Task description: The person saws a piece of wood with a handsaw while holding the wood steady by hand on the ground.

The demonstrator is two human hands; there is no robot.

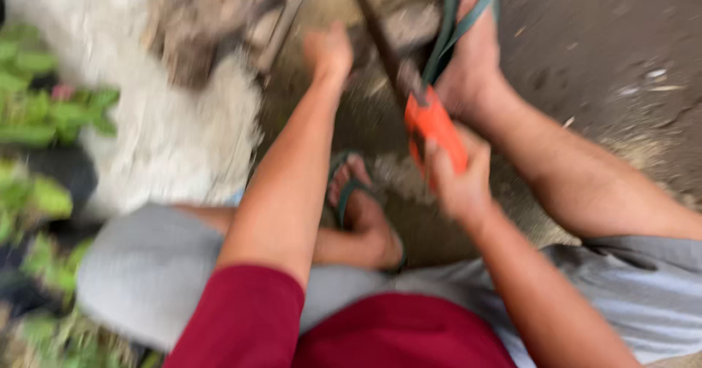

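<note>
A tool handle (436, 132) of smooth orange plastic with a slight sheen is being gripped by the right hand (459, 181); its blade (380, 35), dark and matt like dull metal, is being blurred by motion. Far left of it, a rough, crumbly grey-brown block (201, 24) is being touched by the left hand (328, 52). Green rubbery sandal straps (450, 24) are being worn on the far foot. Soft matt cloth is being shown near: grey shorts (146, 273) and a dark red shirt (248, 324). The ground (599, 39) is being seen as coarse, dusty and matt, and a pale, powdery heap (172, 134) as rough.
</note>
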